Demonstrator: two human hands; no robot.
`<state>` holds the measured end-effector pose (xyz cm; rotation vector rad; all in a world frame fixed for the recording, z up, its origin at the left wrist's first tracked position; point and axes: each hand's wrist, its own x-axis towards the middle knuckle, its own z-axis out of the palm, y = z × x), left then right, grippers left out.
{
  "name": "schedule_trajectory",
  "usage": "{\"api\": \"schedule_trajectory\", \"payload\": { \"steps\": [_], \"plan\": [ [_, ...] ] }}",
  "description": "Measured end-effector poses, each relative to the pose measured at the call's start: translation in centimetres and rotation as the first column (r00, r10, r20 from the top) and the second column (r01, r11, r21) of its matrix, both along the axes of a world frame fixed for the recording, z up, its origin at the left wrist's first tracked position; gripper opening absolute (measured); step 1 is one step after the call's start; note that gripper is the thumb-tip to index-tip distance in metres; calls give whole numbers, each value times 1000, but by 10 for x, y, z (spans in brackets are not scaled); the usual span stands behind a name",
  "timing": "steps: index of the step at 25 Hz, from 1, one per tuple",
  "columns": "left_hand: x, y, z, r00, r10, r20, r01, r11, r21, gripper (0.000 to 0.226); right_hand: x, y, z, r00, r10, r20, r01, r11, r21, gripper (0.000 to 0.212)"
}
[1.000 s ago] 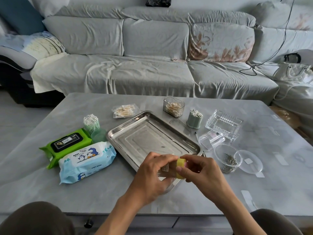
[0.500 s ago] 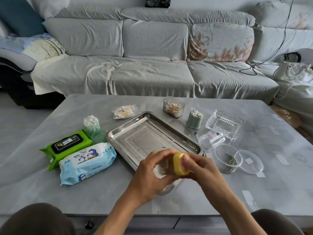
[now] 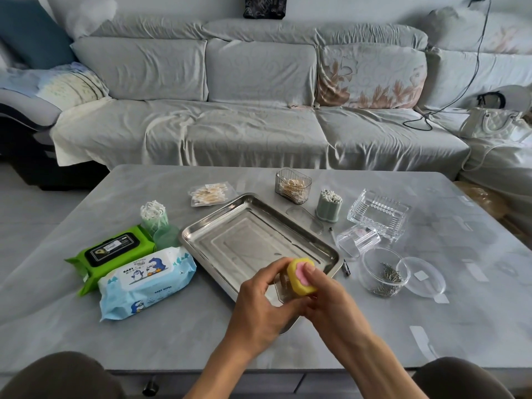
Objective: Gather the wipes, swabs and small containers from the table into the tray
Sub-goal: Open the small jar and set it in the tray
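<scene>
Both hands hold a small clear container with a yellow lid (image 3: 299, 277) over the near corner of the steel tray (image 3: 230, 234). My left hand (image 3: 259, 303) grips its body; my right hand (image 3: 331, 300) holds the yellow lid with the thumb on its pink centre. Left of the tray lie a blue wipes pack (image 3: 146, 279) and a green wipes pack (image 3: 112, 251), with a green swab cup (image 3: 154, 216) behind them. A swab bag (image 3: 208, 193), a clear swab box (image 3: 293, 185) and a green swab holder (image 3: 328, 204) stand at the tray's far side.
Right of the tray are a clear ribbed dish (image 3: 378, 213), a tipped clear cup (image 3: 358, 240), a round clear tub of paper clips (image 3: 384, 272) with its lid (image 3: 423, 276) beside it, and a pen (image 3: 334, 234). A grey sofa (image 3: 259, 110) runs behind the table.
The container has tilted so the yellow lid now faces up toward me, showing its pink centre. Both hands stayed over the tray's near corner.
</scene>
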<state>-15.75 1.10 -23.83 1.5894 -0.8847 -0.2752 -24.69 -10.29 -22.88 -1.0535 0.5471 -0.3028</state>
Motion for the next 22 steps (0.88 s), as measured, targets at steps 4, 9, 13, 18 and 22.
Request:
{"api": "schedule_trajectory", "payload": {
  "steps": [4, 9, 13, 18, 22],
  "plan": [
    [-2, -7, -8, 990, 136, 39, -139, 985, 100, 56, 1, 8, -3, 992, -96, -83, 89, 993, -84, 45],
    [-7, -15, -9, 973, 130, 191, -165, 969, 185, 53, -1, 6, -14, 987, -141, -78, 86, 872, -483, 30],
    [-1, -8, -43, 937, -173, 304, -50, 794, 606, 73, -10, -18, -18, 948, -301, -107, 223, 864, -452, 26],
    [10, 13, -64, 854, -268, 446, -55, 806, 590, 29, -18, -40, -25, 928, -256, -272, 13, 750, -662, 22],
    [52, 44, -66, 841, -182, 509, -193, 778, 597, 40, -3, -53, -27, 874, -378, -304, 17, 651, -759, 46]
  ]
}}
